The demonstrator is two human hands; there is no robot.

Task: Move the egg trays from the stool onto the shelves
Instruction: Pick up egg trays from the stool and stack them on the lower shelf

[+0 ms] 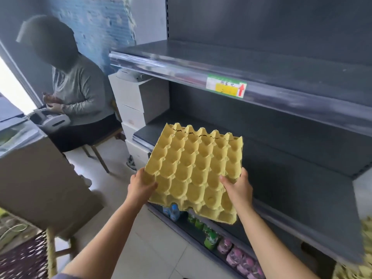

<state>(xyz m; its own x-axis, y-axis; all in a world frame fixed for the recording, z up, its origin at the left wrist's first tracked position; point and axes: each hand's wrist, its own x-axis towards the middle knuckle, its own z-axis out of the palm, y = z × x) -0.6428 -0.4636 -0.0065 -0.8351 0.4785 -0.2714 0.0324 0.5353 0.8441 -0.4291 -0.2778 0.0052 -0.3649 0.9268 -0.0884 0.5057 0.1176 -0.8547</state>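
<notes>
- While we hold the egg tray [193,170] in the air, its dimpled yellow pulp cups face up and its far edge hangs over the front left corner of the flat, dark middle shelf [281,168].
- Our left hand [141,185] grips the tray's near left edge, thumb on top.
- Our right hand [239,188] grips its near right edge, thumb pressed into a cup.
- A glossy clear strip [161,66] edges the upper shelf [261,61] and carries a green and yellow label [226,86].
- Plastic bottles [211,236] line the bottom shelf's [181,228] front edge.
</notes>
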